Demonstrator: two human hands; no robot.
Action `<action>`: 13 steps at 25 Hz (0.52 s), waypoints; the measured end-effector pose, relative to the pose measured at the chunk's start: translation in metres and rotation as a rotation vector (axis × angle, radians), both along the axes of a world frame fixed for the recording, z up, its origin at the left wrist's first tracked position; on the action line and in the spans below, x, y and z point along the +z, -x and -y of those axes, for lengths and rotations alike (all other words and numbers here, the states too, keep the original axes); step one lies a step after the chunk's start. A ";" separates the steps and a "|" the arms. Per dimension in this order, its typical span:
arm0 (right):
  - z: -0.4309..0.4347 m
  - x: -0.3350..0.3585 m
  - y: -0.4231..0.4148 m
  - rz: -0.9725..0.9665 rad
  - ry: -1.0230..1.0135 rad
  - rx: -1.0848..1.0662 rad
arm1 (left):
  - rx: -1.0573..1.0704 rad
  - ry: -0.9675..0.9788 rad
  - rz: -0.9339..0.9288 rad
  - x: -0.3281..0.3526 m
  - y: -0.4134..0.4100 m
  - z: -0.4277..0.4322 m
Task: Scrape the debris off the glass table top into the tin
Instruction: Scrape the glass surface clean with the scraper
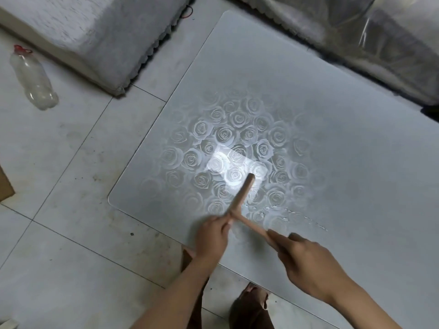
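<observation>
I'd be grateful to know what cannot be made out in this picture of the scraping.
Head view:
- Tin: outside the frame.
- Debris on the glass table top: too small to identify.
- Wooden tool joint: covered by the left hand.
- Tool's handle end: inside the right hand grip.

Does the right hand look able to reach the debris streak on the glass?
Probably yes: the debris lies just ahead of the right hand, nothing between them, though it already grips a wooden stick.

Pale tiled floor (59, 162), plastic-wrapped sofa (356, 43), plastic bottle (33, 77)
</observation>
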State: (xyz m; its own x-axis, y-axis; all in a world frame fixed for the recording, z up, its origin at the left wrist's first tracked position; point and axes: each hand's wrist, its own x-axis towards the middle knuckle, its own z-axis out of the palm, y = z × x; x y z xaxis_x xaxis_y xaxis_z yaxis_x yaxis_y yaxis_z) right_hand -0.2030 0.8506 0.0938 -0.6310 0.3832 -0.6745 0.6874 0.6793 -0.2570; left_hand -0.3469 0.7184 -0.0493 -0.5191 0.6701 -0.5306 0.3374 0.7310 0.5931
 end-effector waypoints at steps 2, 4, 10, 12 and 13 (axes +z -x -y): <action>0.003 0.011 -0.007 0.004 -0.035 0.079 | -0.014 -0.019 0.072 0.010 -0.013 -0.002; 0.015 0.010 0.017 -0.110 -0.023 0.128 | 0.061 -0.028 -0.022 0.013 0.021 0.011; 0.027 -0.029 0.079 -0.196 0.082 0.139 | 0.119 0.078 -0.286 0.003 0.072 0.034; 0.018 -0.036 0.044 -0.202 0.095 0.108 | 0.116 0.064 -0.280 -0.005 0.046 0.024; 0.012 -0.036 0.018 -0.190 0.104 0.089 | 0.091 0.054 -0.261 -0.007 0.029 0.018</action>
